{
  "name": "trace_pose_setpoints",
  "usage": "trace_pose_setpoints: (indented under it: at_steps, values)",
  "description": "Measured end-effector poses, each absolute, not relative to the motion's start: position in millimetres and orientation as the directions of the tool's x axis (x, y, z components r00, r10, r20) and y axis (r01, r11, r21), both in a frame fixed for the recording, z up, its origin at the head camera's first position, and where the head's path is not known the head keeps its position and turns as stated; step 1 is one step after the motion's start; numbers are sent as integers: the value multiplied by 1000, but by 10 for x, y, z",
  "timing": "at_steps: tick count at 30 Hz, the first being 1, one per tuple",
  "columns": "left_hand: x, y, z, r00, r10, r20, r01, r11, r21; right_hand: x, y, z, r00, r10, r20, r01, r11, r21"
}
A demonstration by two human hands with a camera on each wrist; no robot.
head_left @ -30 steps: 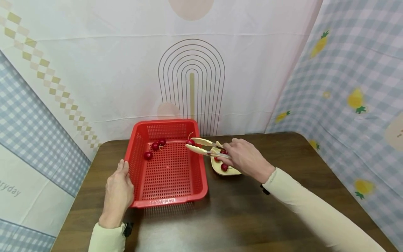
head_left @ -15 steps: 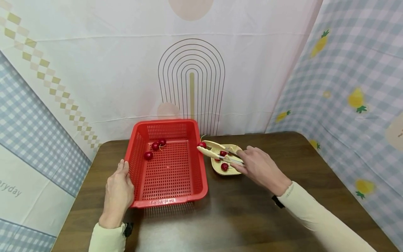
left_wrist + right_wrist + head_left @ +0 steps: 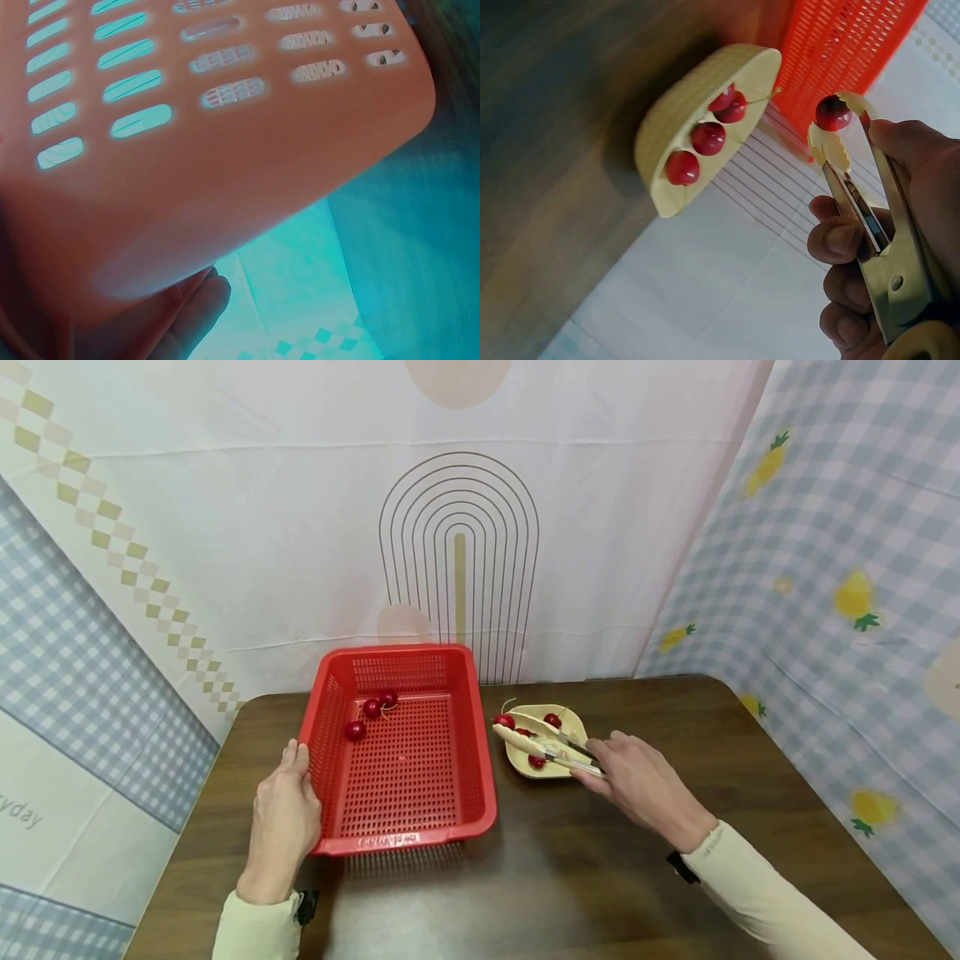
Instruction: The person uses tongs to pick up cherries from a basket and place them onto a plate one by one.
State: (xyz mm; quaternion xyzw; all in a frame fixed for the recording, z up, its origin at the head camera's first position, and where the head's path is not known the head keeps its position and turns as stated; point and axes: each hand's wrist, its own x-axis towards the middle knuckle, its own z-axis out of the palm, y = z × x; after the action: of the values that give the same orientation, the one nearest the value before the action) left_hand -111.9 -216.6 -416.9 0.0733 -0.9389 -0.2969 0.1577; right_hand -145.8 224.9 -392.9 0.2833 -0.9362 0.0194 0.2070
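My left hand (image 3: 283, 814) grips the left rim of a red plastic basket (image 3: 483, 760); in the left wrist view a fingertip (image 3: 210, 304) shows at the rim. Three cherries (image 3: 355, 731) lie inside, toward the back left. With my right hand (image 3: 651, 785) I hold metal tongs (image 3: 904, 289) with cream scalloped tips. Pinched in those tips is a stemmed cherry (image 3: 833, 112), held above the left edge of a small cream dish (image 3: 572, 725). Several cherries (image 3: 708, 138) sit in that dish, partly hidden by the tongs in the head view.
Basket and dish stand close together on a dark wooden table (image 3: 652, 718), the dish to the right. A white patterned cloth (image 3: 315, 543) hangs behind, and blue checked cloth (image 3: 810, 610) hangs at the right.
My right hand has moved right and toward me, carrying the tongs and their cherry from over the basket's right side to the dish. My left hand and the basket stay put.
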Motion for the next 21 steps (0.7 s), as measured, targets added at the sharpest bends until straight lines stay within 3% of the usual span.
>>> trace_pose_setpoints:
  at_steps: [5, 21]
  values:
    - [-1112, -2168, -4171, -940, -233, 248, -49, 814, 579, -1436, 2303, -3999, -768, -517, 377, -531, 844, 76]
    - [-1130, -2167, -4188, -935, -209, 285, -18, 833, 553, -1462, 2387, -4034, -695, -573, 435, -573, 806, 147]
